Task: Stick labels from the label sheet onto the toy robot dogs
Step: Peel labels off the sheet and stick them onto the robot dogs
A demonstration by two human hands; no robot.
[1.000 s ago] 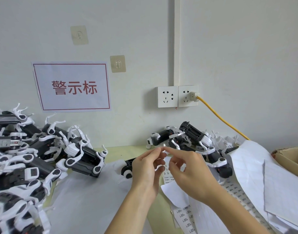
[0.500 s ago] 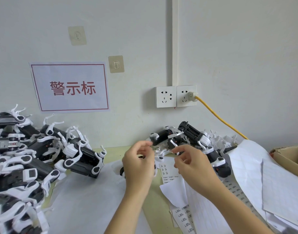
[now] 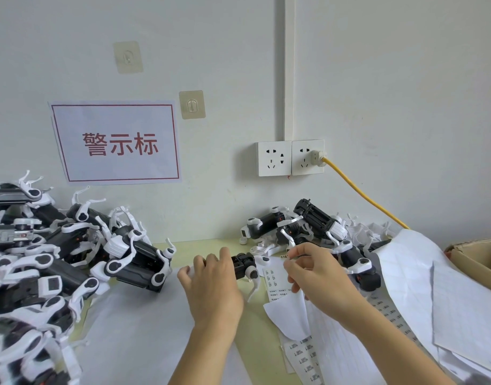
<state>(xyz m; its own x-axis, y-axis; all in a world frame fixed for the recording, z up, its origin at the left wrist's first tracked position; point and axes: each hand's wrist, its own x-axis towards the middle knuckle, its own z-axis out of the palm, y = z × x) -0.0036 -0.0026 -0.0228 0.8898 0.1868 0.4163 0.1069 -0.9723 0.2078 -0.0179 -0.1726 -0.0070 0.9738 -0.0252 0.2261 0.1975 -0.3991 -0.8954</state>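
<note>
My left hand (image 3: 213,284) grips a black-and-white toy robot dog (image 3: 245,266) lying on the table in front of me. My right hand (image 3: 313,270) pinches a small white label (image 3: 285,257) between thumb and forefinger, just right of that dog. Under my right hand lies the label sheet (image 3: 276,279), its lower part curled up. A large pile of robot dogs (image 3: 72,254) fills the left side. A smaller pile of robot dogs (image 3: 308,226) sits against the wall behind my right hand.
Used white backing sheets (image 3: 411,287) and strips of printed labels (image 3: 302,357) spread over the right side. A cardboard box (image 3: 477,259) stands at the far right. A yellow cable (image 3: 361,193) runs from the wall socket (image 3: 290,158). White paper (image 3: 138,334) covers the near left table.
My hands were together peeling a label. They have since parted: my left hand dropped onto the dog on the table, and my right hand keeps the label.
</note>
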